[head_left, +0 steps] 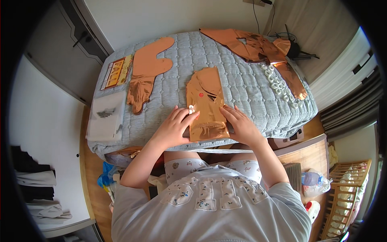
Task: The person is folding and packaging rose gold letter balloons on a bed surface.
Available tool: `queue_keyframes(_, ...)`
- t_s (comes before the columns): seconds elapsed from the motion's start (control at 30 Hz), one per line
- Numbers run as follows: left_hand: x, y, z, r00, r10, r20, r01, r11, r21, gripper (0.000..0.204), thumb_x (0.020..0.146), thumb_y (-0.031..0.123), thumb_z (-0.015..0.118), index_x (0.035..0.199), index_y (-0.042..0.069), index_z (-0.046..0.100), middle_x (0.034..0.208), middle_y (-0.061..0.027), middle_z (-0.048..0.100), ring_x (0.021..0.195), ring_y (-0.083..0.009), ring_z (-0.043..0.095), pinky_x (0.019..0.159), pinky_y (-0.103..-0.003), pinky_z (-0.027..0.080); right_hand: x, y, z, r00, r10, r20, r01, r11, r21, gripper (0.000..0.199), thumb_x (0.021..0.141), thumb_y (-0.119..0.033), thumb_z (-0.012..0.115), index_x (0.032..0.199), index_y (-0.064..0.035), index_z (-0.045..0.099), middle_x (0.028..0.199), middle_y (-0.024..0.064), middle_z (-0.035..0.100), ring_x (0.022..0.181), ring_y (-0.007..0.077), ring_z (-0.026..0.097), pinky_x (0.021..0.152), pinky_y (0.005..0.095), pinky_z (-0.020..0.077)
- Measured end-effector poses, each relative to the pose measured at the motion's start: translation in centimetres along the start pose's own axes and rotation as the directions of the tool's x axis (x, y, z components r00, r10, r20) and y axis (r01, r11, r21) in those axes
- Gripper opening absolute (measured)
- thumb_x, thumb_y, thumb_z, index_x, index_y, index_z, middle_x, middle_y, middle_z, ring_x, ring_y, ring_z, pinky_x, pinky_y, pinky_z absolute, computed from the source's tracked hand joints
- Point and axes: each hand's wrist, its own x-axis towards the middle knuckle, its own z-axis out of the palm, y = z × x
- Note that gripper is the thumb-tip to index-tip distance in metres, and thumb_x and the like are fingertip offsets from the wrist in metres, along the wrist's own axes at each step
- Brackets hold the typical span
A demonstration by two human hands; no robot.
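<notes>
A flat copper foil balloon lies on the quilted bed, between both hands. The left hand presses flat on its left edge. The right hand rests open-fingered on its right edge.

— What lies on the quilted grey bed away from the near edge?

— A flat copper foil balloon on the left, crumpled copper foil pieces at the far right, and a row of small white rings beside them.

— And at the left edge?

— A card of gold sheets, with a white packet just below. A wooden crib stands on the floor, lower right.
</notes>
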Motion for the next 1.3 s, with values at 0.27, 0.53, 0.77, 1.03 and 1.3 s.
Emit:
queue_keyframes(0.27, 0.0, -0.3, 0.5, 0.998, -0.008, -0.063, 0.001, 0.994, -0.109, 0.08, 0.073, 0.014, 0.083, 0.147, 0.014, 0.052, 0.146, -0.0134, 0.045, 0.131, -0.0335, 0.05, 0.113, -0.046, 0.044, 0.1, -0.5, 0.1, 0.998, -0.027, -0.063, 0.029, 0.999, 0.024, 0.055, 0.082, -0.003, 0.071, 0.136, -0.0042, 0.061, 0.14, 0.0165, 0.057, 0.131, 0.036, 0.054, 0.116, 0.049, 0.0419)
queue_keyframes(0.53, 0.3, -0.3, 0.2, 0.996, 0.043, -0.077, -0.048, 0.997, -0.06, 0.078, 0.073, 0.012, 0.081, 0.146, 0.012, 0.052, 0.148, -0.0116, 0.049, 0.135, -0.0343, 0.048, 0.114, -0.045, 0.044, 0.8, -0.1, -0.3, 0.991, -0.122, -0.055, 0.12, 0.992, -0.045, 0.065, 0.08, -0.009, 0.073, 0.143, -0.0086, 0.054, 0.138, 0.0139, 0.057, 0.13, 0.0376, 0.053, 0.112, 0.0486, 0.0413)
queue_keyframes(0.77, 0.6, -0.6, -0.2, 0.997, 0.046, -0.064, -0.051, 0.996, -0.074, 0.073, 0.074, 0.013, 0.081, 0.142, 0.011, 0.054, 0.151, -0.0145, 0.046, 0.134, -0.0348, 0.05, 0.112, -0.046, 0.045, 1.6, 0.4, -0.1, 0.995, -0.085, -0.045, 0.087, 0.995, 0.04, 0.064, 0.08, -0.011, 0.075, 0.141, -0.01, 0.058, 0.142, 0.0147, 0.056, 0.128, 0.0374, 0.054, 0.111, 0.0481, 0.0404)
queue_keyframes(1.03, 0.9, -0.9, 0.4, 0.992, 0.035, -0.119, -0.046, 0.994, -0.097, 0.069, 0.074, 0.004, 0.078, 0.139, 0.011, 0.056, 0.148, -0.0139, 0.046, 0.13, -0.0345, 0.053, 0.109, -0.047, 0.047, 2.3, 0.5, -0.2, 0.995, -0.095, -0.024, 0.094, 0.995, -0.03, 0.051, 0.084, -0.018, 0.073, 0.134, -0.0095, 0.063, 0.14, 0.0113, 0.06, 0.126, 0.0342, 0.056, 0.109, 0.0444, 0.0415)
queue_keyframes(1.3, 1.7, -1.2, 0.4, 0.993, 0.025, -0.117, -0.03, 0.999, -0.041, 0.059, 0.08, 0.004, 0.074, 0.137, 0.007, 0.059, 0.133, -0.01, 0.058, 0.121, -0.0309, 0.057, 0.103, -0.043, 0.048, 3.3, 0.6, 0.1, 0.995, -0.075, -0.066, 0.069, 0.993, -0.091, 0.041, 0.093, -0.02, 0.066, 0.133, -0.0131, 0.064, 0.134, 0.0054, 0.066, 0.114, 0.0295, 0.061, 0.099, 0.0421, 0.0458)
